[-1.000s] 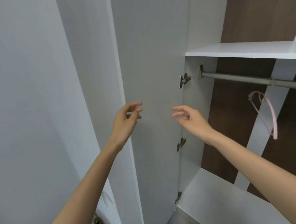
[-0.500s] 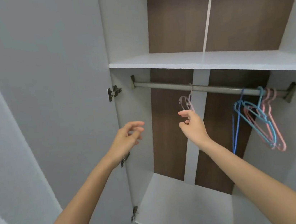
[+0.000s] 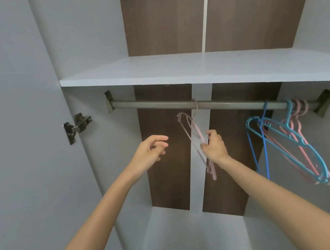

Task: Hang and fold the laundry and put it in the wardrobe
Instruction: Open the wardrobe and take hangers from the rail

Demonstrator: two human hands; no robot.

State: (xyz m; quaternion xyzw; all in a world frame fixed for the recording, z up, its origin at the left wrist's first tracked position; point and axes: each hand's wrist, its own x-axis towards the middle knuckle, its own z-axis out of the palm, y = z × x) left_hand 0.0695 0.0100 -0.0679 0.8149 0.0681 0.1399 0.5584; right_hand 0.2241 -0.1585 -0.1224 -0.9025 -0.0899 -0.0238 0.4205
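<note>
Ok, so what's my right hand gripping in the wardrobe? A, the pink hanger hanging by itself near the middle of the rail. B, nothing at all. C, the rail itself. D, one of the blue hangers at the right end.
A: the right hand has its fingers curled round the lone pink hanger below the middle of the rail, while the blue hangers hang apart from it at the right end.

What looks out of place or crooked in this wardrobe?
Nothing looks damaged or spilled. The pink hanger hangs alone midway along the rail, gripped by the right hand; the other hangers bunch at the right end, splayed at a slant.
</note>
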